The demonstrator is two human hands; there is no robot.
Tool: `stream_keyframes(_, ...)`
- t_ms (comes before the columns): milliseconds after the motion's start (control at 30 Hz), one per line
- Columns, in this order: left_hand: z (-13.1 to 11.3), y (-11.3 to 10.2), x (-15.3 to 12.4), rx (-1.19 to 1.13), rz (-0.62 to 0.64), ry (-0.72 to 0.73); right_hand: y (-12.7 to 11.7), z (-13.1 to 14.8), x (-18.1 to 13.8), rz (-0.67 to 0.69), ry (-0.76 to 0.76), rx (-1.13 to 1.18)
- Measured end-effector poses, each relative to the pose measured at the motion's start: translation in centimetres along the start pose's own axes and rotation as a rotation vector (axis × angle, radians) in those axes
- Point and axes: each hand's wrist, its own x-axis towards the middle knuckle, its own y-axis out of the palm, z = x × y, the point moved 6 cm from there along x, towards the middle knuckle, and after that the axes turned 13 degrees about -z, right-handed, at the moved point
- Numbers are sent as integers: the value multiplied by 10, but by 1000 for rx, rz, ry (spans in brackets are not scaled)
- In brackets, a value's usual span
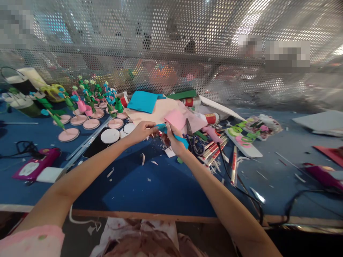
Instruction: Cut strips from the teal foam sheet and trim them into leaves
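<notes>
Above the middle of the table, a narrow blue strip point(181, 139), of felt or thick paper, runs between my hands. My left hand point(142, 132) pinches its left end between thumb and fingers. My right hand point(173, 138) is closed around it farther along, and the loose end hangs out over the palm. Just behind lie a pink sheet point(175, 119) and a folded blue sheet point(143, 101) on larger pale sheets. Scissors point(197, 142) with dark blue handles lie right of my right hand, beside a pink glue gun point(212, 135).
Small green, blue and pink flower models stand on round pink bases point(69, 135) at the left. White discs point(110, 136) lie on a dark panel. A purple device point(37, 165) sits at front left. Red-and-white sticks point(234, 165), scraps and a black cable point(225, 165) spread rightward. Perforated metal point(166, 43) closes the back.
</notes>
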Motion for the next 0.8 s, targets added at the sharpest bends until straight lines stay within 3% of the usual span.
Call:
stream_keyframes(133,-4,-3,3,-12,-79,83,0,1,0,8,37,0)
stream_keyframes(233,1,3,2,-167,-22,-16,1,-1,0,45,-16,-8)
stream_keyframes(333,3,1,2,-199,-69,-63,-4,-5,4,64,-83,-68)
stream_keyframes(433,-1,-7,3,-135,-137,-28,-12,-8,12,208,-97,-174)
stream_keyframes(467,-3,-9,3,-107,-141,-7,-16,-10,14,287,-80,-218)
stream_keyframes(500,-5,-10,4,-75,-139,19,-24,-10,20,278,-56,-232)
stream_keyframes(633,-11,-9,3,40,-104,108,-48,-11,34,126,138,-62)
stream_keyframes(800,-4,-3,-1,109,-53,90,-20,-18,18,173,229,-114)
